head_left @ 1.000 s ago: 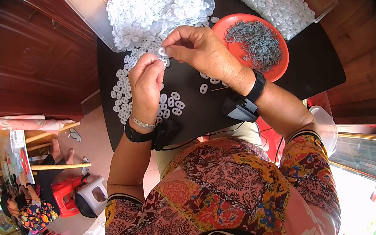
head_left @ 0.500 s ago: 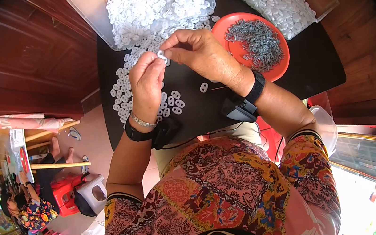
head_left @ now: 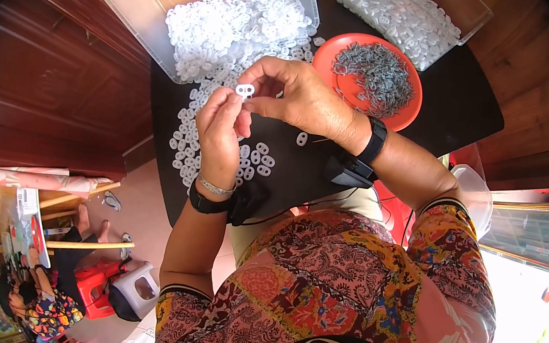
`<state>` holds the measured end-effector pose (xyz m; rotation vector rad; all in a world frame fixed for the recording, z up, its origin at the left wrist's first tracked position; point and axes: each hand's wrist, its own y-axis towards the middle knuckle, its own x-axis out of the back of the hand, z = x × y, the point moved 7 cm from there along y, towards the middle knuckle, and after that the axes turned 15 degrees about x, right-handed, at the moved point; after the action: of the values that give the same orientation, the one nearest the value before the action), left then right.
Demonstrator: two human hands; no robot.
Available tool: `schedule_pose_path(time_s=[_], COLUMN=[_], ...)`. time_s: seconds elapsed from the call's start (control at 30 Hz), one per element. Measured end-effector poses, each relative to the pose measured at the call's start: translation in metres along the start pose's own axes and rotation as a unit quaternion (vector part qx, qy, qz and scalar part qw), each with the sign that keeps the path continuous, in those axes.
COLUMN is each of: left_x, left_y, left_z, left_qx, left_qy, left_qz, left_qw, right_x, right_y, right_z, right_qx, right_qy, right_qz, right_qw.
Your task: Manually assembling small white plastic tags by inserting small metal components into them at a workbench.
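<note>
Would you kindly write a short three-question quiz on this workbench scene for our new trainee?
1. True or false: the small white plastic piece is held between the fingertips of both the left hand and the right hand.
2. What does the round orange plate hold? A) white pieces B) a heap of small grey metal parts C) nothing
3. Fill in: loose white pieces lie on the ___ table below the hands.

Key: 1 true; 2 B; 3 black.
</note>
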<state>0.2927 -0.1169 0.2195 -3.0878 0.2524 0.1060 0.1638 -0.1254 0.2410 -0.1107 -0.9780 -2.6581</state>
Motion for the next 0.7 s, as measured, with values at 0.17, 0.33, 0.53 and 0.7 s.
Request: schedule_pose_path(time_s=[0.17,0.33,0.53,0.7], left_x=[0.001,0.001,0.001,0.000], left_y=[0.005,0.007,0.007,0.006], left_z=[0.007,0.010,0.009,0.007], left_qx=[0.055,0.069,0.047,0.040], left_qy=[-0.088,-0.042,-0.055,-0.041], left_qz=[0.031,0.014,0.007,0.009], left_qw=[0.994,0.997,0.997,0.998], right_x=[-0.002,-0.002,-0.007,-0.005], right_y=[0.002,0.002,0.001,0.001], right_z=[0.004,0.007,0.027,0.028], right_qx=[-0.016,0.007,0.137,0.163], right_qy=[-0.013,-0.063,-0.196,-0.220], right_qz=[0.044,0.057,0.055,0.055], right_qw=[0.999,0.996,0.969,0.960])
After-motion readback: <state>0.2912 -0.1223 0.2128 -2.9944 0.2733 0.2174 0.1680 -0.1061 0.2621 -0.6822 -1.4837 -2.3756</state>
